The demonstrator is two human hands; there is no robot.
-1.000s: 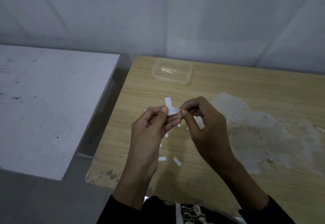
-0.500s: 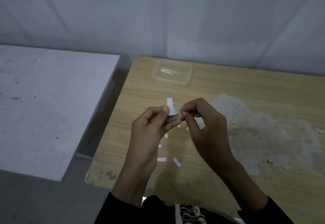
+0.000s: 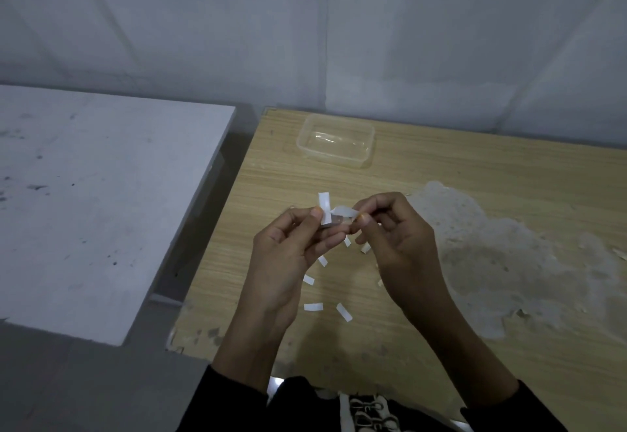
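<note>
A: What are the hands doing?
B: The left hand [image 3: 288, 262] pinches a white strip [image 3: 324, 207] between thumb and curled fingers, and the strip stands upright above the thumb. The right hand [image 3: 397, 248] pinches a white flap [image 3: 344, 211] between thumb and forefinger, with its other fingers curled in
A: Do flap and strip meet?
B: They touch beside the left thumb tip. I cannot tell whether they are one piece
A: Where is all that?
B: In the air above the wooden table [image 3: 475, 177], near its left edge, between the person and a clear tub [image 3: 307, 133] at the far side
A: Anything under the hands?
B: White scraps [image 3: 313, 306] lie on the table below and between the wrists, apart from each other. A pale worn patch [image 3: 509, 262] spreads to the right. A white top [image 3: 101, 194] stands left of the table, across a gap. Dark sleeves [image 3: 234, 401] show at the bottom edge
</note>
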